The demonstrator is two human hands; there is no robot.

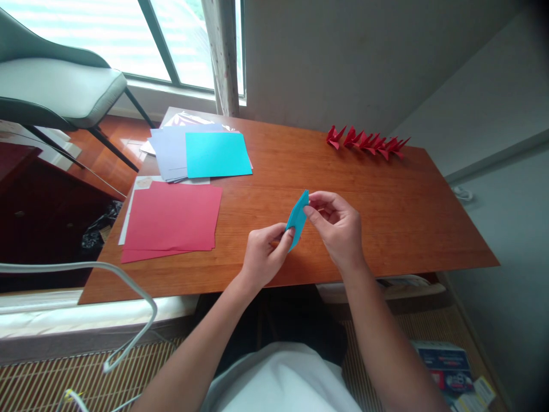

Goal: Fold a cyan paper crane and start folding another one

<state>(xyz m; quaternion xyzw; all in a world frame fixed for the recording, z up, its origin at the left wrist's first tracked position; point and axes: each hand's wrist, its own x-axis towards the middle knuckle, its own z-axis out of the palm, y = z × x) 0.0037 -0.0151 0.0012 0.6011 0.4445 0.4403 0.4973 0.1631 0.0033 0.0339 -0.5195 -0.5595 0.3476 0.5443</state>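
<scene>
A piece of folded blue paper [297, 220] is held up above the near part of the wooden table, tilted on edge. My left hand [268, 252] pinches its lower left side between thumb and fingers. At its upper right edge, my right hand [337, 226] grips it with thumb and bent fingertips. The inner folds of the paper are too small to make out. To the left lie red paper sheets [174, 217], and behind them a flat blue sheet [218, 154] rests on pale lilac sheets [169, 151].
A row of several folded red paper cranes [373, 143] stands at the table's far right. The wooden table [274, 166] has its near edge just before my body. A chair [64, 86] stands by the window, and a white cable [124, 274] loops at the lower left.
</scene>
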